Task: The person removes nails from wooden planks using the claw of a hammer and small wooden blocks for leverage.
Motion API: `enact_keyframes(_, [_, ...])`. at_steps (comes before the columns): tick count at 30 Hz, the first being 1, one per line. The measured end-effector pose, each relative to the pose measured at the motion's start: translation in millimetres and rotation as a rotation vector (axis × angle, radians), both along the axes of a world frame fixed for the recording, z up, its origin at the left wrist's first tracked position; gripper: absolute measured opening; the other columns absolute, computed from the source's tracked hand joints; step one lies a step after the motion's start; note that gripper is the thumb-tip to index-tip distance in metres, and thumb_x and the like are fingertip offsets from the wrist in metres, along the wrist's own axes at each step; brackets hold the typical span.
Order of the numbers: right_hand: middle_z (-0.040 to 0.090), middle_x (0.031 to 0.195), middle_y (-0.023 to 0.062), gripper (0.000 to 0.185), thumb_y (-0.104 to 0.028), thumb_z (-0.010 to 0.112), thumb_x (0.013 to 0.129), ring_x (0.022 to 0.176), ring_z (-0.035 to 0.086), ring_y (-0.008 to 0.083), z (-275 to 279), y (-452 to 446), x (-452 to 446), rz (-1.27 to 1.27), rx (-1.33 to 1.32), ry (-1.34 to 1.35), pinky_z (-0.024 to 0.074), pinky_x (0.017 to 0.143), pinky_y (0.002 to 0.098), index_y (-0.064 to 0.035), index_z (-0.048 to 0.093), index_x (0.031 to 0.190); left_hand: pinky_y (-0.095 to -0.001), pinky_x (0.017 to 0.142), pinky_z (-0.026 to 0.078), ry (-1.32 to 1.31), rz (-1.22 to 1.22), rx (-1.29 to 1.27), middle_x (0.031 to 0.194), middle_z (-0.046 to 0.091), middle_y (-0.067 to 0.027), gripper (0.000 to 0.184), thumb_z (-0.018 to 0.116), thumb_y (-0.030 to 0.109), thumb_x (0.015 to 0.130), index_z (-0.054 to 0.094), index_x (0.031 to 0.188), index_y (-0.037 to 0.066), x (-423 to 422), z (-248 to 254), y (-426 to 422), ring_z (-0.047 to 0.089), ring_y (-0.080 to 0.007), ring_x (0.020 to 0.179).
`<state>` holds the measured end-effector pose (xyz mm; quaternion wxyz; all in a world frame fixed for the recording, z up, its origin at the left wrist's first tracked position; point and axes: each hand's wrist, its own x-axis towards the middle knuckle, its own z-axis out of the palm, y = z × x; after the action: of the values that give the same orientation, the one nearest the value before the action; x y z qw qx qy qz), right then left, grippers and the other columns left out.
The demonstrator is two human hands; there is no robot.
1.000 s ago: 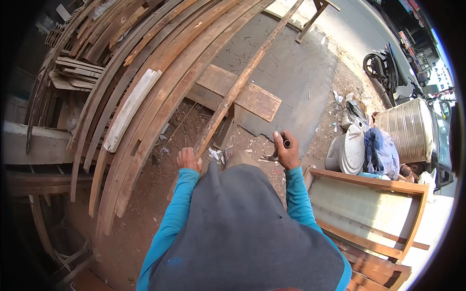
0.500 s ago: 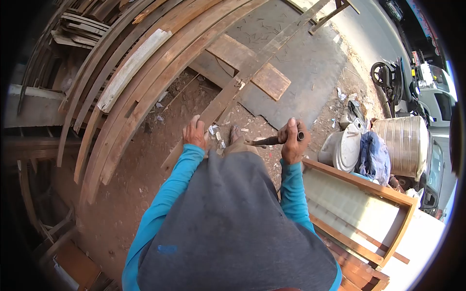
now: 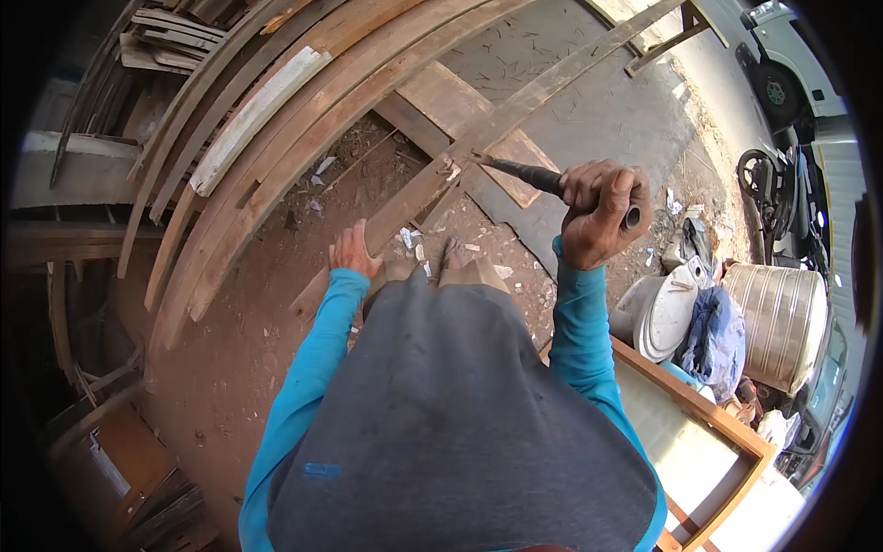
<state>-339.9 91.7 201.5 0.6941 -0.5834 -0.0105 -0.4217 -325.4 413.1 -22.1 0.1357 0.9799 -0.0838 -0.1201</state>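
A long wooden plank (image 3: 524, 101) runs diagonally away from me, with a pale splintered spot (image 3: 448, 171) midway along it. My left hand (image 3: 352, 250) grips the plank's near part, fingers over its edge. In my right hand (image 3: 604, 210), closed in a fist, is a hammer (image 3: 529, 173) with a dark handle; the hollow-looking butt shows beside the thumb. Its brownish metal end lies at or just above the plank near the splintered spot; I cannot tell whether they touch. A wide board (image 3: 441, 97) crosses beneath the plank.
Long curved timbers (image 3: 303, 152) are stacked at left. At right are a white bucket (image 3: 655, 313), a ribbed metal drum (image 3: 777, 317), blue cloth (image 3: 713, 340) and a wooden frame (image 3: 681, 386). A motorcycle (image 3: 782, 198) and a white vehicle (image 3: 796, 64) stand beyond. Nails and scraps litter the ground.
My right hand has risen and moved forward and right, bringing the hammer's end from near my knees to the plank's splintered spot. The left hand stays on the plank; the view has shifted slightly.
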Motion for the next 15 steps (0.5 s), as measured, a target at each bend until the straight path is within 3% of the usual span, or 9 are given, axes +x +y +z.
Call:
enact_keyframes(2, [0.053, 0.067, 0.0064, 0.032, -0.027, 0.055, 0.105, 0.059, 0.05, 0.013, -14, -8, 12, 0.034, -0.023, -0.007, 0.0473, 0.058, 0.0314, -0.0025, 0.048, 0.086, -0.0491, 0.095, 0.044, -0.025, 0.016, 0.043, 0.119, 0.059, -0.0131, 0.087, 0.089, 0.027, 0.066, 0.045, 0.14, 0.016, -5, -13, 1, 0.057, -0.0339, 0.115])
enact_keyframes(5, [0.063, 0.085, 0.0087, 0.033, -0.029, 0.056, 0.104, 0.08, 0.059, 0.0162, -38, -15, 16, 0.061, -0.226, 0.376, 0.0494, 0.075, 0.0305, 0.0032, 0.06, 0.097, -0.0488, 0.092, 0.044, -0.092, 0.023, 0.051, 0.117, 0.059, -0.012, 0.082, 0.09, 0.026, 0.065, 0.047, 0.135, 0.016, -2, -9, -2, 0.057, -0.0328, 0.114])
enact_keyframes(8, [0.063, 0.106, 0.0174, 0.031, -0.03, 0.061, 0.099, 0.092, 0.062, 0.0287, -29, -22, -5, -0.157, -0.774, 0.461, 0.0492, 0.083, 0.0401, -0.0012, 0.064, 0.109, -0.048, 0.094, 0.043, -0.048, 0.051, 0.051, 0.117, 0.058, -0.0121, 0.08, 0.09, 0.026, 0.064, 0.049, 0.133, 0.016, -7, -4, -4, 0.057, -0.0326, 0.114])
enact_keyframes(11, [0.064, 0.107, 0.02, 0.044, -0.036, 0.065, 0.096, 0.097, 0.064, 0.0339, -15, -17, -38, 0.053, -0.68, 0.95, 0.0498, 0.085, 0.043, -0.0032, 0.058, 0.124, -0.0484, 0.096, 0.042, -0.112, 0.064, 0.031, 0.117, 0.059, -0.0115, 0.081, 0.09, 0.026, 0.062, 0.05, 0.132, 0.017, -7, -12, -2, 0.057, -0.0338, 0.114])
enact_keyframes(13, [0.068, 0.095, 0.0124, 0.049, -0.029, 0.068, 0.096, 0.079, 0.068, 0.019, -35, -18, -53, 0.324, -0.158, 0.967, 0.054, 0.073, 0.0321, -0.0025, 0.055, 0.135, -0.0472, 0.096, 0.041, -0.102, 0.065, 0.024, 0.117, 0.06, -0.0113, 0.081, 0.09, 0.028, 0.061, 0.051, 0.131, 0.016, -7, -17, -1, 0.057, -0.0329, 0.115])
enact_keyframes(14, [0.066, 0.093, 0.0092, 0.049, -0.024, 0.071, 0.094, 0.078, 0.067, 0.0128, -42, -14, -56, 0.321, -0.124, 0.902, 0.0544, 0.073, 0.0287, -0.0023, 0.055, 0.135, -0.047, 0.097, 0.041, -0.095, 0.053, 0.019, 0.119, 0.059, -0.0113, 0.079, 0.088, 0.029, 0.063, 0.052, 0.131, 0.014, -6, -11, -1, 0.056, -0.0323, 0.116])
enact_keyframes(15, [0.068, 0.097, 0.0101, 0.051, -0.022, 0.075, 0.092, 0.085, 0.068, 0.0148, -45, -12, -58, 0.333, -0.13, 0.887, 0.0549, 0.078, 0.0307, -0.002, 0.056, 0.134, -0.0472, 0.098, 0.04, -0.079, 0.052, 0.02, 0.119, 0.059, -0.0113, 0.078, 0.088, 0.03, 0.063, 0.052, 0.131, 0.014, -5, -11, -1, 0.056, -0.032, 0.117])
